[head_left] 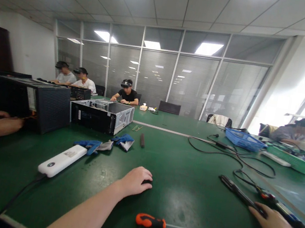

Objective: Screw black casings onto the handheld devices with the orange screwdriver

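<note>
My left hand [136, 182] rests on the green table [187, 183], its fingers curled loosely with a gap between thumb and fingers and nothing visible in them. Just in front of my forearm lies an orange and black screwdriver [151, 222], its shaft pointing right. At the right, my right hand [277, 226] is closed on the near end of a long black tool [236, 189], whose far end points up and left. Cables and other dark tools [293, 217] lie beside that hand. Exactly what the black tool is, I cannot make out.
Another person's hands [5, 125] are at a black computer case [52, 112] on the left. Nearby lie an open case [95, 119], blue-grey gloves [124, 141] and a white power strip [63, 160]. Blue [244, 140] and green [297, 161] baskets stand at the right.
</note>
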`<state>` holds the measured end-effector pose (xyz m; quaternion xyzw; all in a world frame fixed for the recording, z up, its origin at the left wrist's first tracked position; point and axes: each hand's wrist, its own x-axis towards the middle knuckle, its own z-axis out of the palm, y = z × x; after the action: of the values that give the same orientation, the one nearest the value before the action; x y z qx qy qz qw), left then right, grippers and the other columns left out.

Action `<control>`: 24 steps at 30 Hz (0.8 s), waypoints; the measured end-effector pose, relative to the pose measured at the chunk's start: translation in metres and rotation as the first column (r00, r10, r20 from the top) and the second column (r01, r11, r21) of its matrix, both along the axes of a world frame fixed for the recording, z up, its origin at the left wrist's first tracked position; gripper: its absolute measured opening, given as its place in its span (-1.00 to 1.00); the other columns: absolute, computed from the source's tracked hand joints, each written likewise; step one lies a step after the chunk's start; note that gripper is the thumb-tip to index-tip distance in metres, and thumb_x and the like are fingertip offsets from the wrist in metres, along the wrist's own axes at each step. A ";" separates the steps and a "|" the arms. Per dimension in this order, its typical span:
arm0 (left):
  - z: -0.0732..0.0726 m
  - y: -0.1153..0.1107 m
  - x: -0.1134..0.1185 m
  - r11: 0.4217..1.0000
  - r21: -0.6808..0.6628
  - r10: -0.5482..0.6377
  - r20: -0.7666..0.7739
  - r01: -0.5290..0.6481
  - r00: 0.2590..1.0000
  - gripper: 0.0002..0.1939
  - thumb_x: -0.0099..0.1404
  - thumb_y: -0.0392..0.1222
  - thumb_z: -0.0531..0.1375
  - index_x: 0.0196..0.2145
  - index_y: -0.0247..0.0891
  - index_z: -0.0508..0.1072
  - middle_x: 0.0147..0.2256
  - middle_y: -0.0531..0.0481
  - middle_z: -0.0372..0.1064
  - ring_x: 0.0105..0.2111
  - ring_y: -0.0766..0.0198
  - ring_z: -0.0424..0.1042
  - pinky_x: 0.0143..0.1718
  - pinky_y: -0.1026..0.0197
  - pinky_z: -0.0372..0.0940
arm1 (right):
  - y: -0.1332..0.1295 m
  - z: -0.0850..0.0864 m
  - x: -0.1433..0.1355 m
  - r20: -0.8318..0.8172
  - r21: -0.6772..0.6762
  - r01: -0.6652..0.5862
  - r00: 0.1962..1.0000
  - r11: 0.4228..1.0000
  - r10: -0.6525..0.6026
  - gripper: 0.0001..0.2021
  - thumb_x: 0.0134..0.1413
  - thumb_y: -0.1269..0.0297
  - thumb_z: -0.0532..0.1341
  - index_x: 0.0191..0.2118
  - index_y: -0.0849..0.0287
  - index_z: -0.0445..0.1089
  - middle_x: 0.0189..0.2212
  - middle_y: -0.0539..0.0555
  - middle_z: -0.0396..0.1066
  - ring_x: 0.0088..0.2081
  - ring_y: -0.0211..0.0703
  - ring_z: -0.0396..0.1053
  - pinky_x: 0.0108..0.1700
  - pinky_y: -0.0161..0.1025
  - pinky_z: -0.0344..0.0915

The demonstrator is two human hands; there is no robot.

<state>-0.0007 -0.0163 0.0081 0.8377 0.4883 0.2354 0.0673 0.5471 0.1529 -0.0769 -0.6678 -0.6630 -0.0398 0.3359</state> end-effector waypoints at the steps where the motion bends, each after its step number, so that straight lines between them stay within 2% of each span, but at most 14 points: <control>1: -0.001 0.000 0.000 1.000 0.003 0.002 0.000 -0.002 1.000 -0.77 0.27 -0.15 0.24 -0.13 -0.22 0.56 -0.07 -0.09 0.49 -0.05 0.09 0.43 0.03 0.10 0.28 | -0.002 0.002 -0.007 -0.001 -0.036 -0.017 1.000 0.999 0.017 -0.42 -0.20 -0.32 0.08 -0.27 0.06 0.51 -0.39 0.23 0.48 -0.34 0.31 0.49 -0.38 0.12 0.45; 5: -0.001 0.001 0.000 1.000 0.001 0.001 0.003 -0.001 1.000 -0.77 0.27 -0.14 0.23 -0.13 -0.21 0.56 -0.06 -0.08 0.48 -0.05 0.10 0.43 0.02 0.10 0.28 | -0.008 0.008 -0.027 -0.018 -0.127 -0.066 0.998 0.990 0.064 -0.34 -0.18 -0.32 0.05 -0.17 0.11 0.49 -0.23 0.30 0.48 -0.21 0.30 0.48 -0.28 0.07 0.44; 10: 0.000 0.001 0.000 1.000 -0.005 0.004 0.005 -0.004 1.000 -0.77 0.27 -0.14 0.23 -0.13 -0.21 0.56 -0.06 -0.08 0.49 -0.05 0.10 0.42 0.03 0.10 0.28 | -0.016 0.014 -0.048 -0.033 -0.142 -0.131 0.991 0.981 0.127 -0.34 -0.15 -0.29 0.06 -0.14 0.16 0.49 -0.20 0.29 0.48 -0.19 0.27 0.47 -0.20 0.08 0.43; 14: 0.002 -0.001 0.001 1.000 -0.022 0.013 0.004 -0.013 1.000 -0.77 0.27 -0.15 0.24 -0.13 -0.23 0.56 -0.06 -0.09 0.48 -0.04 0.10 0.42 0.04 0.10 0.27 | -0.030 0.022 -0.079 -0.057 -0.137 -0.220 0.975 0.966 0.214 -0.39 -0.11 -0.24 0.08 -0.12 0.14 0.49 -0.17 0.23 0.48 -0.20 0.21 0.46 -0.18 0.04 0.42; 17: 0.005 -0.003 0.002 0.999 -0.040 0.036 0.014 -0.035 0.999 -0.72 0.27 -0.15 0.24 -0.06 -0.23 0.52 -0.04 -0.10 0.47 -0.03 0.09 0.40 0.05 0.08 0.25 | -0.046 0.031 -0.110 -0.060 -0.156 -0.324 0.946 0.933 0.318 -0.45 -0.04 -0.18 0.10 -0.08 0.12 0.47 -0.14 0.20 0.47 -0.19 0.15 0.45 -0.15 -0.01 0.41; 24: 0.002 -0.001 0.002 0.993 -0.084 0.086 0.048 -0.082 0.995 -0.43 0.22 -0.07 0.27 0.16 -0.19 0.30 -0.01 -0.11 0.43 -0.01 0.08 0.38 0.04 0.06 0.25 | -0.082 0.048 -0.176 -0.074 -0.186 -0.528 0.848 0.829 0.524 -0.57 0.08 -0.02 0.09 -0.04 0.10 0.44 -0.12 0.15 0.43 -0.09 0.07 0.39 -0.03 -0.07 0.34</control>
<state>0.0017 -0.0177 0.0101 0.8067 0.5303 0.2392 0.1040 0.3710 0.0708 -0.0291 -0.4901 -0.8184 0.1272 0.2719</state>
